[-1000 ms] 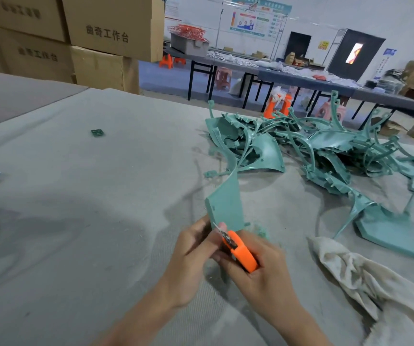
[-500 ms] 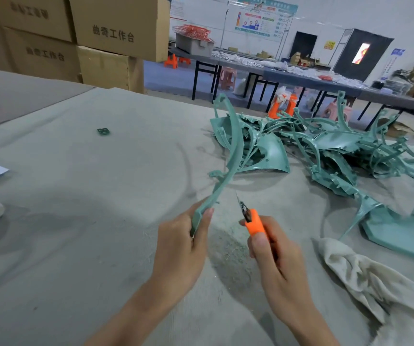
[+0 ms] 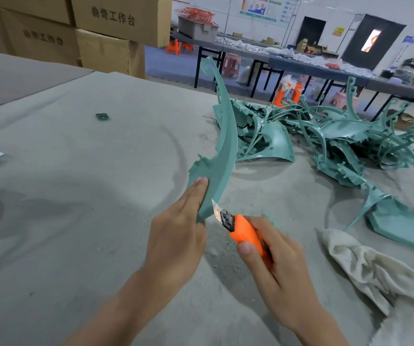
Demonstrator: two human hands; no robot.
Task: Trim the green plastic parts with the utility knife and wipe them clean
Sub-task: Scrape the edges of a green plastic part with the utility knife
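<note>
**Knifework on a curved green sweep**

My left hand [image 3: 176,236] grips the lower end of a curved green part [image 3: 222,151] and holds it upright above the table. The fingers lie long against its back, and the thumb is hidden. The piece is a thin, matte, sickle-shaped sweep of teal plastic. It is broad at the bottom, with small ragged tabs along its left edge, and narrows to a hooked tip.

My right hand [image 3: 275,265] is wrapped round the utility knife [image 3: 245,233], thumb pressed on its smooth orange body. The short steel blade touches the part's right edge just above my left palm.

Fine shavings speckle the table [image 3: 76,196], whose cover is grey, felt-like and scuffed. Behind the held piece, a tangled pile of green parts [image 3: 338,136] lies to the right, ribbed fans and thin curved arms interlocked. Just beside my right hand lies a crumpled off-white rag [image 3: 375,270], coarse and stained. A small green scrap [image 3: 102,117] sits alone, well apart to the left.
</note>
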